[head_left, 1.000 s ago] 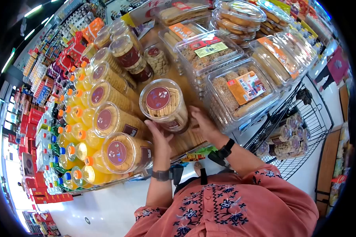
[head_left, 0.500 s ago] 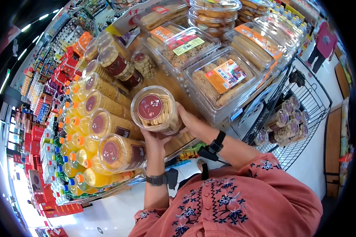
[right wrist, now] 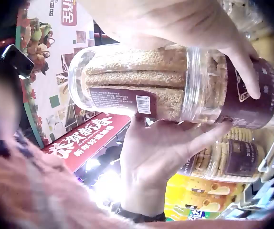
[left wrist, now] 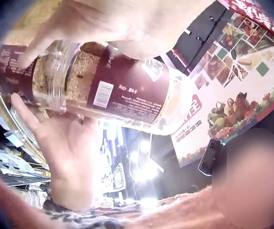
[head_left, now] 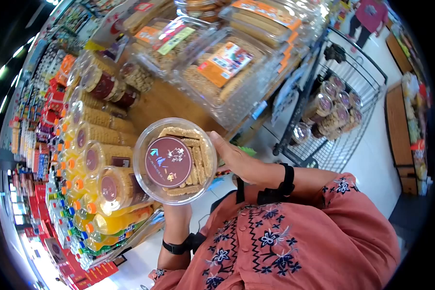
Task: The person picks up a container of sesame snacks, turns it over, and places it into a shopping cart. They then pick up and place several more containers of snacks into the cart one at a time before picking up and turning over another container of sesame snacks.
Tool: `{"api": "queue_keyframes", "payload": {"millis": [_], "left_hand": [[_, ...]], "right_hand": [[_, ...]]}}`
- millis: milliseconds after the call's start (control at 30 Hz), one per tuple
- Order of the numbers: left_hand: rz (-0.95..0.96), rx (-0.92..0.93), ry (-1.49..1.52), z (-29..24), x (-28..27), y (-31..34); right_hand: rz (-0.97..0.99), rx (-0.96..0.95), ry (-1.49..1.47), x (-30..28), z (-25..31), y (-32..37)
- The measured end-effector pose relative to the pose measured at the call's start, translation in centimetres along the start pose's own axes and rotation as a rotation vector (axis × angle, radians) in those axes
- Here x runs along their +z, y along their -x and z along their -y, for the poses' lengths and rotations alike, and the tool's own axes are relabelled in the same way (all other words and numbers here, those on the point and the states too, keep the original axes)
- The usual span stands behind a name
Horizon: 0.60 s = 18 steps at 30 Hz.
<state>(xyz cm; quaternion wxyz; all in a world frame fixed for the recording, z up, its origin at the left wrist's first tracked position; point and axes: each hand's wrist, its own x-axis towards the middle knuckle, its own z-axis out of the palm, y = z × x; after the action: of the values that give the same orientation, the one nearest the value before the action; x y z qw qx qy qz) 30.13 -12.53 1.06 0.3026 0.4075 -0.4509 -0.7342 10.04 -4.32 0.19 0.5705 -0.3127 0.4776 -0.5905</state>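
Two clear plastic jars of sesame biscuit sticks are stacked one on the other between my hands. From above, the upper jar [head_left: 205, 159] shows its round lid with a maroon label and hides the lower one. In the right wrist view the lower jar [right wrist: 251, 93] sits end to end with it, wrapped in a maroon label. My right hand [head_left: 239, 159] grips the stack from the right side, thumb near the lid's rim. On the opposite side my left hand [right wrist: 158, 148] holds it, fingers reaching onto the lower jar; the upper jar covers most of this hand in the head view.
More biscuit jars [head_left: 123, 188] line the wooden display table [head_left: 164, 108] on the left, beside orange juice bottles [head_left: 106, 224]. Clear boxes of pastries [head_left: 222, 67] are stacked behind. A wire shopping cart [head_left: 367, 92] with several jars stands at right; a person [head_left: 367, 19] is farther off.
Both hands have raised the stacked jars from the table area toward my body, so the lid looks larger. The view has turned right, bringing the cart nearer the middle.
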Motion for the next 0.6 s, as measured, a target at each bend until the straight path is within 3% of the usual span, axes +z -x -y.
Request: {"api": "queue_keyframes", "payload": {"millis": [67,167,400,600], "left_hand": [[0.051,-0.029,-0.024,0.3,0.3,0.9],[0.171,-0.117,-0.05,0.2,1.3,1.2],[0.468,-0.282,-0.114,0.2,5.7,1.2],[0.789,-0.419,-0.185,1.3,13.7,-0.3]], "right_hand": [[-0.065,0.067,-0.015,-0.4,0.7,2.3],[-0.387,-0.042,0.041,0.2,1.1,5.2],[-0.565,-0.125,-0.002,-3.4,0.2,10.8],[-0.568,-0.01,-0.08,-7.9,0.9,18.1]]}}
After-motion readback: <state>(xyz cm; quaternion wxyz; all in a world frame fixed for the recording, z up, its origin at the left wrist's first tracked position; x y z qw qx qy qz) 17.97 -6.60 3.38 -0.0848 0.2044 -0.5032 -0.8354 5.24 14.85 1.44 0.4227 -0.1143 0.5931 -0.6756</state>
